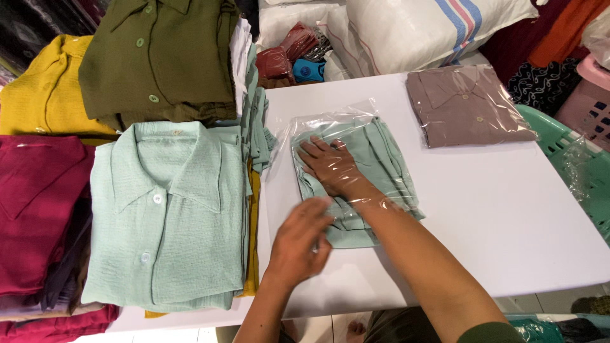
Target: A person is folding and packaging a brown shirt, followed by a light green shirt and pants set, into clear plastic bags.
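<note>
A folded mint green shirt (375,155) lies partly inside a clear plastic bag (330,121) on the white table (495,209). My right hand (330,166) is pushed into the bag, flat on the shirt, fingers spread, seen through the plastic. My left hand (298,241) rests at the bag's near open end, fingers on the plastic edge and the shirt's lower part. Whether it grips the plastic is unclear.
A bagged brown shirt (467,105) lies at the table's far right. Stacks of folded shirts fill the left: mint green (168,216), olive (159,57), mustard (38,95), dark red (32,203). A large white sack (413,28) and a green basket (572,159) stand beyond.
</note>
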